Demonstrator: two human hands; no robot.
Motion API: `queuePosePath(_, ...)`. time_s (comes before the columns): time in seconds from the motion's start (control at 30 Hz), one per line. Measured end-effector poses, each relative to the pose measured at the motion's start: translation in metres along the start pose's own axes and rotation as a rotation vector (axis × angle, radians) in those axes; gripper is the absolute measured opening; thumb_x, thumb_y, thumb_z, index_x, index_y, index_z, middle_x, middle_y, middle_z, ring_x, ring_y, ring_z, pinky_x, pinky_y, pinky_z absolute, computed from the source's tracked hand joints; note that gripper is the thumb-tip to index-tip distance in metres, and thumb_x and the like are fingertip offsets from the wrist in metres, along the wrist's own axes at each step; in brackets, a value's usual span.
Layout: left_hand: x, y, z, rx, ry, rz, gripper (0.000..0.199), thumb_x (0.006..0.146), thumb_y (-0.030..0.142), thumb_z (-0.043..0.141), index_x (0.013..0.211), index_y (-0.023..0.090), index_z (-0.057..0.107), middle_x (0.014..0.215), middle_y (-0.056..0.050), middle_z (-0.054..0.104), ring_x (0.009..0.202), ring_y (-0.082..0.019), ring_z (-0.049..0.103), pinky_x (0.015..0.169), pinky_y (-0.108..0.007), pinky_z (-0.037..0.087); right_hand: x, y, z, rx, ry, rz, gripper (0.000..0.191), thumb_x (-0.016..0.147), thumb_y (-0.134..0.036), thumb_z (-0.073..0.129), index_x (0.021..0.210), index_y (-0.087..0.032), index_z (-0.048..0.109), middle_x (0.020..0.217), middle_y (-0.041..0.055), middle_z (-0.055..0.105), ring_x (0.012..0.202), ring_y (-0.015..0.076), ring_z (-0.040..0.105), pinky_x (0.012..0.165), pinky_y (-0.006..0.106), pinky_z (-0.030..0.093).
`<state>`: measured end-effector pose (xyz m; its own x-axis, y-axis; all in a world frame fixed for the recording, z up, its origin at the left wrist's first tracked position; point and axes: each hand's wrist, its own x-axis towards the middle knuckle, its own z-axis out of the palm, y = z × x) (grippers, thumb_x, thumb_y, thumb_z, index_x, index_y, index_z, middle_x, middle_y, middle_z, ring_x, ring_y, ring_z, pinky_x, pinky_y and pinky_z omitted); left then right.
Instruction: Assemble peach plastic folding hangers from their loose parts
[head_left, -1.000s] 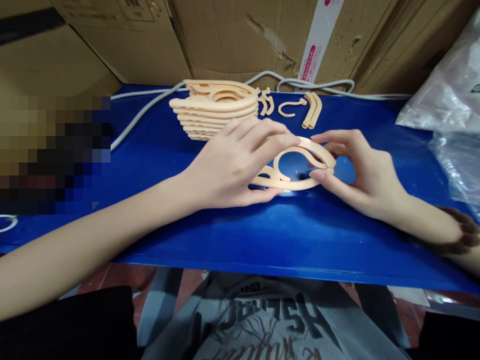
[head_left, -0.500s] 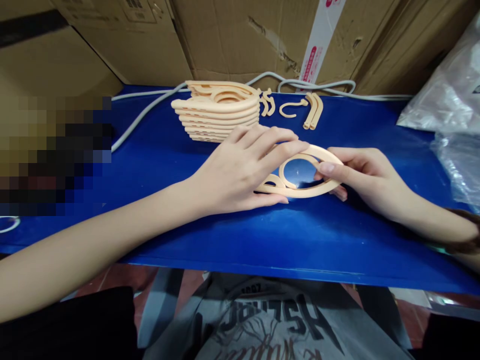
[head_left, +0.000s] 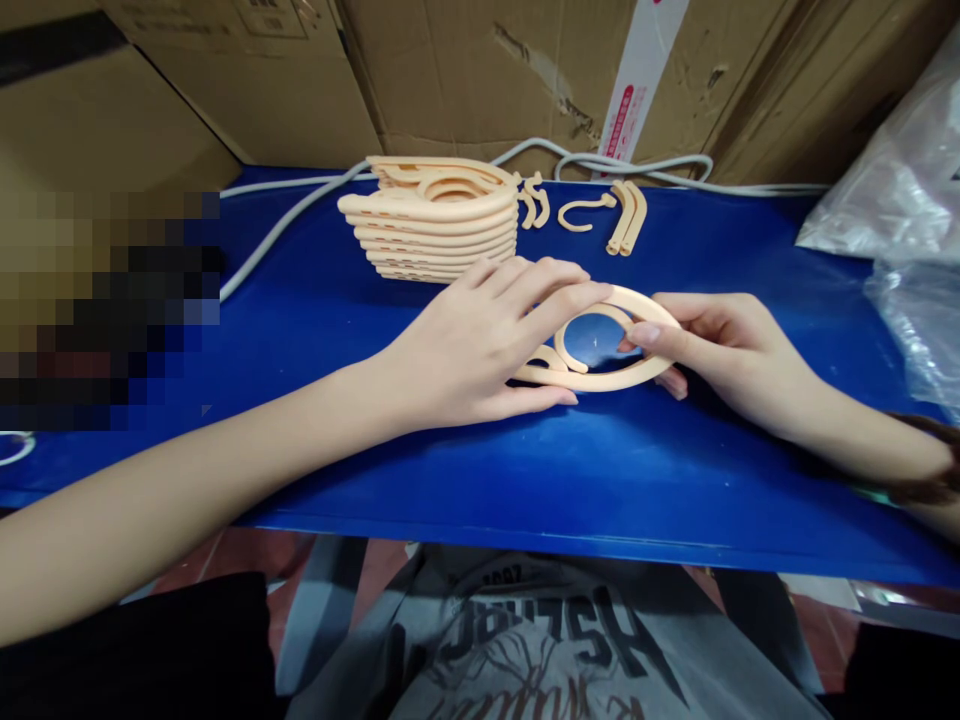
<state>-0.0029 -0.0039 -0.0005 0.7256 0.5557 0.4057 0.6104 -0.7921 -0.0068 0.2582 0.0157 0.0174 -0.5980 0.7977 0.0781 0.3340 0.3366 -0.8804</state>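
A beige plastic folding hanger, oval with a ring in its middle, is held just above the blue table. My left hand lies over its left end, fingers along the far edge and thumb along the near edge, hiding that part. At the right end my right hand pinches the hanger, thumb on top and fingers beneath. Behind my left hand stands a stack of similar beige hanger pieces. Right of the stack are small curved pieces, a hook and two curved strips.
Cardboard boxes wall off the back of the blue table. A grey cable runs along the rear. Clear plastic bags lie at the right. The table's front edge is close to my body.
Both hands keep their grip on the hanger, which has shifted very slightly left. The view has tilted a little; the other pieces stay in place.
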Motion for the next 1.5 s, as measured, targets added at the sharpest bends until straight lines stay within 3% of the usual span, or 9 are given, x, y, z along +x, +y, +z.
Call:
queuePosePath(0.37, -0.001, -0.004, 0.005, 0.009, 0.038, 0.051, 0.066, 0.099, 0.043, 0.067, 0.153, 0.013, 0.044, 0.148, -0.019, 0.060, 0.132, -0.035, 0.060, 0.110, -0.047, 0.049, 0.001, -0.001, 0.001, -0.026, 0.001, 0.048, 0.049, 0.094, -0.062, 0.070, 0.071, -0.020, 0.061, 0.050, -0.0046, 0.053, 0.048, 0.0085, 0.042, 0.046, 0.028, 0.027)
queuePosePath(0.57, -0.002, -0.004, 0.001, -0.029, -0.003, 0.038, 0.061, 0.099, 0.040, 0.065, 0.152, 0.015, 0.044, 0.146, -0.017, 0.060, 0.131, -0.035, 0.061, 0.109, -0.048, 0.050, 0.001, 0.000, 0.001, -0.019, -0.020, 0.063, 0.049, 0.092, -0.066, 0.071, 0.077, -0.020, 0.065, 0.052, -0.0048, 0.054, 0.049, 0.0085, 0.044, 0.045, 0.027, 0.027)
queuePosePath(1.1, 0.001, -0.004, -0.004, -0.006, -0.019, 0.110, 0.060, 0.097, 0.035, 0.069, 0.147, 0.012, 0.046, 0.140, -0.019, 0.064, 0.123, -0.034, 0.066, 0.100, -0.043, 0.054, -0.001, 0.006, 0.000, -0.154, -0.077, 0.000, 0.040, 0.101, -0.057, 0.061, 0.082, -0.021, 0.062, 0.062, -0.0033, 0.059, 0.056, 0.0108, 0.053, 0.051, 0.025, 0.038)
queuePosePath(1.5, 0.001, -0.003, -0.003, 0.037, 0.000, 0.116, 0.058, 0.097, 0.035, 0.069, 0.144, 0.008, 0.050, 0.140, -0.020, 0.065, 0.123, -0.035, 0.066, 0.102, -0.044, 0.054, 0.001, 0.010, -0.001, -0.020, -0.084, 0.103, 0.041, 0.095, -0.061, 0.067, 0.087, -0.021, 0.066, 0.064, -0.0026, 0.060, 0.057, 0.0118, 0.056, 0.054, 0.027, 0.040)
